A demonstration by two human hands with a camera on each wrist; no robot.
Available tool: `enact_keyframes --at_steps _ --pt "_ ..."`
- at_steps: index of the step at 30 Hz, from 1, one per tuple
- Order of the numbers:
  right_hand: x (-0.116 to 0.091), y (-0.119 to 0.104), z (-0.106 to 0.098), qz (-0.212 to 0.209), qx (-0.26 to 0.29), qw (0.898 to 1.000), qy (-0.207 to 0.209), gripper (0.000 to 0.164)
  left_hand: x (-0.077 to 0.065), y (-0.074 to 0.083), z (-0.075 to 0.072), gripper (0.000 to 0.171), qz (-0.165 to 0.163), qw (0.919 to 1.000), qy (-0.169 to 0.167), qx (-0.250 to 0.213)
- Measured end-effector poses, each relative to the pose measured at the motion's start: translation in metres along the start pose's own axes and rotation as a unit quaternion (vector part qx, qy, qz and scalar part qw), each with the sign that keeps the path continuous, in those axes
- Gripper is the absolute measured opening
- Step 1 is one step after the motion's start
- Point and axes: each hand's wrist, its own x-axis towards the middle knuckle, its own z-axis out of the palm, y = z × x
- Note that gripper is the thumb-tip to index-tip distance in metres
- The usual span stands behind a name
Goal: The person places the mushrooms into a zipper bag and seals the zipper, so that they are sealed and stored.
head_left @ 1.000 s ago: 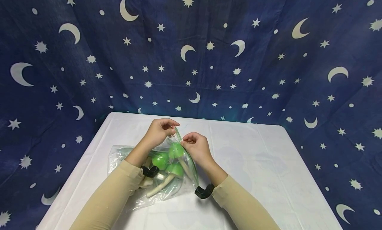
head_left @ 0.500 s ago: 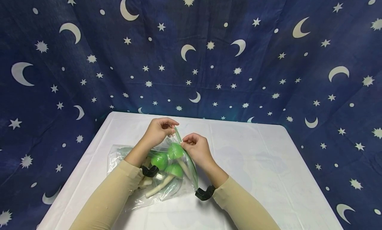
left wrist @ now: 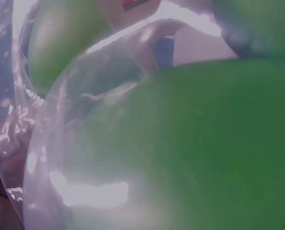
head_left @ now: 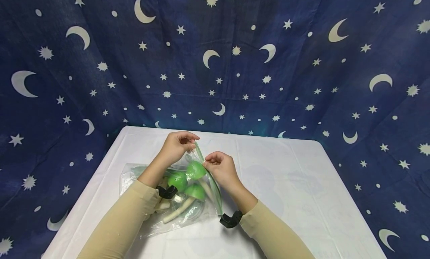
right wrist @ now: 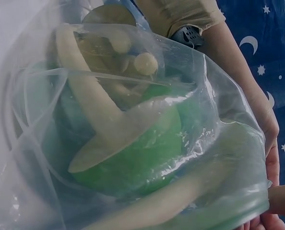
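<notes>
A clear zip bag [head_left: 158, 227] with a green strip along its mouth lies on the table, that mouth raised toward the right. Inside it are several mushroom-shaped pieces with green caps [head_left: 196, 170] and cream stems [head_left: 179, 211]. My left hand [head_left: 176, 147] pinches the bag's mouth at its far end. A little nearer, my right hand [head_left: 222, 168] pinches the same green strip between thumb and finger. In the left wrist view, a green cap [left wrist: 219, 143] seen through plastic fills most of the frame. The right wrist view has a mushroom-shaped piece [right wrist: 137, 139] behind the clear plastic.
A white cloth covers the table [head_left: 285, 199], which extends to the right of the bag. Behind and beside it hangs a dark blue curtain [head_left: 235, 76] with moons and stars. Black bands [head_left: 231, 219] sit at both wrists.
My left hand has drifted slightly left, drawing the bag's mouth and the green caps a little with it. The right hand stays nearly in place on the strip.
</notes>
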Motion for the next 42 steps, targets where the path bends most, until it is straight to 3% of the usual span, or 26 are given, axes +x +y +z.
enact_keyframes --at_steps 42 --pt "-0.015 0.009 -0.004 -0.001 0.000 1.000 -0.014 0.012 0.001 -0.003 -0.013 0.024 0.001 0.9994 0.034 0.007"
